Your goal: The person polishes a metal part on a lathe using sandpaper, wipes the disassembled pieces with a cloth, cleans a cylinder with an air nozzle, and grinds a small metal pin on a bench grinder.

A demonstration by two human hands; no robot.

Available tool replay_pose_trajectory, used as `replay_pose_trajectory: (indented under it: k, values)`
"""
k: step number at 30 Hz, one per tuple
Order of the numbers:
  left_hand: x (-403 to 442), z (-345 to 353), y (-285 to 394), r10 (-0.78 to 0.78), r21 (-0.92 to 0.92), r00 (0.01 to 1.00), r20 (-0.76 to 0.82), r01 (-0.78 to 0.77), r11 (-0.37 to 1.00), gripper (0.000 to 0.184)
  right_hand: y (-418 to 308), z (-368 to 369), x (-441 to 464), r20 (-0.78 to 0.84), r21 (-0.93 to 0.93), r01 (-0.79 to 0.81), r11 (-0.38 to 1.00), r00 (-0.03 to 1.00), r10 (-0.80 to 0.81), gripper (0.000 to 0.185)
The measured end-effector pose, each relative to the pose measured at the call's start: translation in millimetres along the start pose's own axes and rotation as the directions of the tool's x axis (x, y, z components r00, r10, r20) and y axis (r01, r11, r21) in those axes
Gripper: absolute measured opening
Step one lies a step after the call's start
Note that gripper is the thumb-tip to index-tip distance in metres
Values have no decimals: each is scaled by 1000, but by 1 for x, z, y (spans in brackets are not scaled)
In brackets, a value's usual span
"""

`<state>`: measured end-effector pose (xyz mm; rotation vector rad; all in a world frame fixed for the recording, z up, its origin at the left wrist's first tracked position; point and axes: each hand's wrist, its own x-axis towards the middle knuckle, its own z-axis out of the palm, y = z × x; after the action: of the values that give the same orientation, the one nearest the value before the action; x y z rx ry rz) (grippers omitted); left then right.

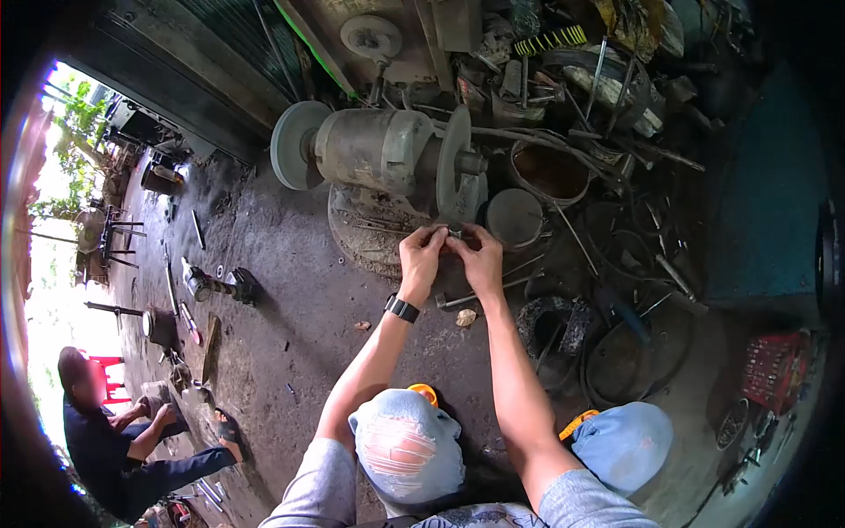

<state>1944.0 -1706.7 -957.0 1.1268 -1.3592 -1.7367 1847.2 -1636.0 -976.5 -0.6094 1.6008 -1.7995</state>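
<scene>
My left hand (421,258), with a dark watch on its wrist, is closed in a pinch. Opposite it, my right hand (480,262) also pinches with thumb and fingers. Between the fingertips of both hands is a small metal piece (455,233), mostly covered, so its exact kind cannot be made out. The hands are just in front of the right grinding wheel (453,163) of a bench grinder (365,150). Whether the piece touches the wheel cannot be told. The left grinding wheel (297,145) faces away from my hands.
A round lidded can (514,217) and a rusty bucket (519,154) stand right of the grinder. Scrap metal and hoses clutter the right side. A power tool (216,283) lies on the floor at left. Another person (106,431) sits at lower left. A red socket case (775,371) lies far right.
</scene>
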Motion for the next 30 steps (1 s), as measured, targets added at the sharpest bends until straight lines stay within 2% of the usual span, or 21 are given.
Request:
replay_pose_trajectory:
  k: [4, 6, 12, 16, 18, 22, 24, 30]
  values:
    - [1, 7, 6, -32, -112, 999, -9, 31, 993, 21, -2, -2, 4, 27, 50, -13, 999, 1000, 11, 24]
    - [5, 5, -1, -33, -98, 999, -7, 32, 995, 22, -9, -1, 5, 24, 197, -80, 977, 997, 77, 22]
    - [9, 7, -8, -12, -101, 1000, -26, 9, 995, 24, -16, 0, 8, 10, 110, -50, 993, 999, 49, 18]
    - [10, 6, -8, -3, -98, 999, -49, -2, 995, 23, -15, 2, 10, -8, 125, -56, 991, 998, 57, 19]
    - [10, 7, -8, 9, -79, 998, -62, -14, 997, 23, -10, 4, 13, -16, 78, 3, 997, 1000, -1, 20]
    - [10, 7, -7, -7, -75, 997, -78, 1, 997, 23, -10, 5, 13, -26, 148, -5, 989, 1000, 9, 20]
    - [10, 8, -4, -28, -43, 996, -90, 25, 999, 23, -12, 5, 13, -45, 44, 57, 997, 998, -55, 21]
    - [10, 8, -4, -29, -50, 996, -90, 24, 998, 23, -10, 6, 16, -38, 90, -7, 996, 999, 11, 20]
